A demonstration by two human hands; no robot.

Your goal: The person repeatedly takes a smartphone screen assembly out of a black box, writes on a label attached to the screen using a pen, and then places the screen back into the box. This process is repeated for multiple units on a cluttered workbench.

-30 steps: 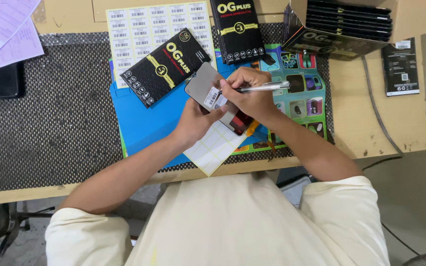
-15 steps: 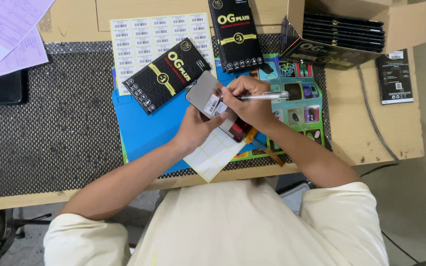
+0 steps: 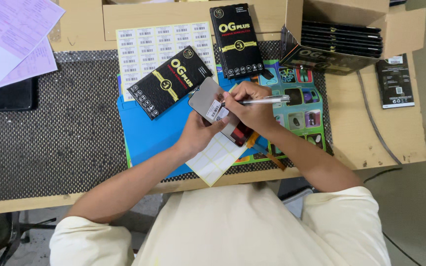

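Grey and flat, the phone screen panel sits at the frame's centre, above the blue mat on the surface. Over the last second little has shifted: the left hand still keeps its grip clenched on the panel's lower edge, and the right hand still pinches a silver pen, its tip now at the small white sticker, so marking looks underway.

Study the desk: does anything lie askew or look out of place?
One black flat box lies diagonally across the label sheet, unlike the upright box beside it. Papers overhang the corner. Nothing looks spilled or damaged.
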